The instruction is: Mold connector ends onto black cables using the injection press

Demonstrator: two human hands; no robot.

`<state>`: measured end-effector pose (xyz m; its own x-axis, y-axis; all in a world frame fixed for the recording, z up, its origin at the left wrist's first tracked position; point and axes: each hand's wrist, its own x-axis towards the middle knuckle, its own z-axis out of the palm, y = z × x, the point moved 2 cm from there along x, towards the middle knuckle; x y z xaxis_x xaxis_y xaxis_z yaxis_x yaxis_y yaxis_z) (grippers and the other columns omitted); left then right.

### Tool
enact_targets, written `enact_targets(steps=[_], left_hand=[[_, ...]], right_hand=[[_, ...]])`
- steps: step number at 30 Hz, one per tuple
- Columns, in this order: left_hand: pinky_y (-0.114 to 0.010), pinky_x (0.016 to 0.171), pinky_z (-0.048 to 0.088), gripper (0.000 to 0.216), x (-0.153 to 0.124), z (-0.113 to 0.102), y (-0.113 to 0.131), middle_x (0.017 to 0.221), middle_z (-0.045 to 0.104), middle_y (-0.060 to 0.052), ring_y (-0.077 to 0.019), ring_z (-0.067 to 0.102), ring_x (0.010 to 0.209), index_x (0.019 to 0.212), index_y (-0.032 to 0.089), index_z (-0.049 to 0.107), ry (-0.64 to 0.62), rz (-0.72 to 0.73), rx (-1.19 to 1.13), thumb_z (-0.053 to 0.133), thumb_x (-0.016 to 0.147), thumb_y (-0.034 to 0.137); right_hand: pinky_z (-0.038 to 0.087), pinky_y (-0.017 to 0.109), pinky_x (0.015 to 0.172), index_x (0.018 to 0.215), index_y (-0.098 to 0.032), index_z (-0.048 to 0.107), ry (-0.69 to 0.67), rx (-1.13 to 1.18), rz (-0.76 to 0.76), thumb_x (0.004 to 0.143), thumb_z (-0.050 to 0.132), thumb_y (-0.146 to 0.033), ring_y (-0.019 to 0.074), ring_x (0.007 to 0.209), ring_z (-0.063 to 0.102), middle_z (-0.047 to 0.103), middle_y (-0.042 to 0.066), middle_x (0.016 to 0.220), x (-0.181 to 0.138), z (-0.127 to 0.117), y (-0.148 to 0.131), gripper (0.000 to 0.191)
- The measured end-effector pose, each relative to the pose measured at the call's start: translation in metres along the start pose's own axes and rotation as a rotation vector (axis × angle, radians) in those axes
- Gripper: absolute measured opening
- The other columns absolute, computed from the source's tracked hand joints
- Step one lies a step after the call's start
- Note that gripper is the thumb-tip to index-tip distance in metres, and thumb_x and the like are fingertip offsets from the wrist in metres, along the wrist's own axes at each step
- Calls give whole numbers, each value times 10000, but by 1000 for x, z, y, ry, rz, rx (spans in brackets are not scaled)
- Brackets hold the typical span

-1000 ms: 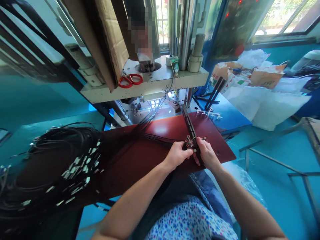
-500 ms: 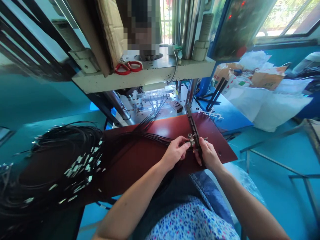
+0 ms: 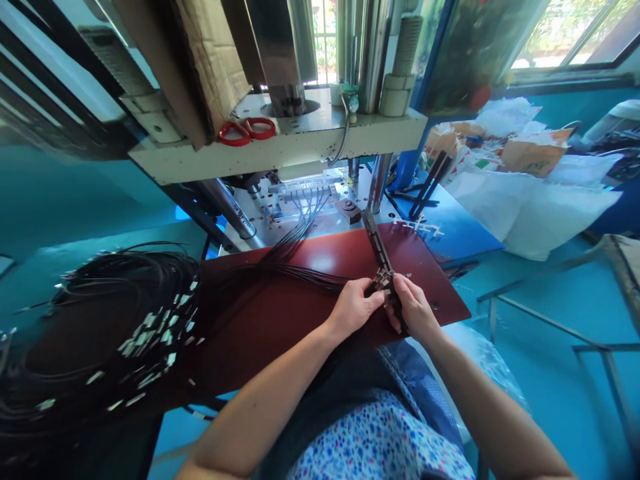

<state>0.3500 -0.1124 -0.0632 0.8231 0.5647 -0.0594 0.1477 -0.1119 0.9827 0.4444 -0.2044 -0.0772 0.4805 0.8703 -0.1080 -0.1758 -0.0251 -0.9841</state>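
My right hand [image 3: 414, 303] is closed around the near end of a long, dark, slotted bar [image 3: 376, 241], which points away toward the press. My left hand [image 3: 353, 308] pinches at the small metal connector ends [image 3: 383, 280] of several black cables, right against the bar's left side. From there the black cables [image 3: 300, 271] run left across the reddish-brown board [image 3: 270, 313]. The fingertips partly hide how the connectors sit against the bar. Another bunch of cables [image 3: 295, 235] leads from the board into the lit fixture [image 3: 305, 192] under the press plate.
Coiled black cables with pale metal ends [image 3: 155, 333] lie at the left. Red-handled scissors [image 3: 247, 131] rest on the press plate [image 3: 300, 150]. Dark bars [image 3: 429, 187] and white plastic scraps [image 3: 420, 227] lie on a blue surface at right, beside white bags [image 3: 530, 207].
The whole view has shifted slightly. My left fingers have shifted their pinch at the connectors, while my right hand keeps hold of the bar.
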Motion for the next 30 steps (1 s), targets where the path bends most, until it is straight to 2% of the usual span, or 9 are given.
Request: enact_targets(steps=[7,14,20,23,28,30], left_hand=[[-229,631,393,212,4,1,-1,676,607,-18,-134,512,639,726,105,615,48,-18,70,529,721,299],[-227,628,400,197,6,3,-4,667,601,-16,-130,505,635,702,107,603,20,-16,-79,516,707,284],[-230,644,390,195,4,0,-2,687,615,-13,-131,521,653,768,106,646,46,2,-10,523,718,248],[-224,654,390,187,2,-3,-1,695,608,-7,-118,513,654,784,111,646,29,-5,-77,551,725,261],[-186,483,294,260,2,-9,1,606,491,50,-69,396,515,879,146,573,51,-87,-336,591,730,358],[-187,458,255,239,4,-9,3,551,424,69,-61,341,476,826,149,555,53,-99,-333,585,731,367]], right_hand=[[286,158,218,868,-188,487,-2,10,14,870,449,-548,74,251,376,481,-87,460,1,1,-2,362],[286,159,213,844,-181,491,2,13,33,869,452,-546,71,248,374,484,-85,465,2,0,-2,367],[268,152,209,957,-163,513,2,-161,10,856,439,-558,79,242,377,457,-90,431,2,4,-3,415],[263,147,211,993,-157,516,1,-203,6,852,440,-566,77,242,370,443,-94,427,2,6,-4,439],[264,146,222,920,-163,522,9,-61,15,877,438,-540,62,255,370,475,-79,478,1,1,-3,388],[267,149,217,914,-169,520,20,-12,25,873,453,-538,60,251,370,485,-78,495,0,-1,-2,377]])
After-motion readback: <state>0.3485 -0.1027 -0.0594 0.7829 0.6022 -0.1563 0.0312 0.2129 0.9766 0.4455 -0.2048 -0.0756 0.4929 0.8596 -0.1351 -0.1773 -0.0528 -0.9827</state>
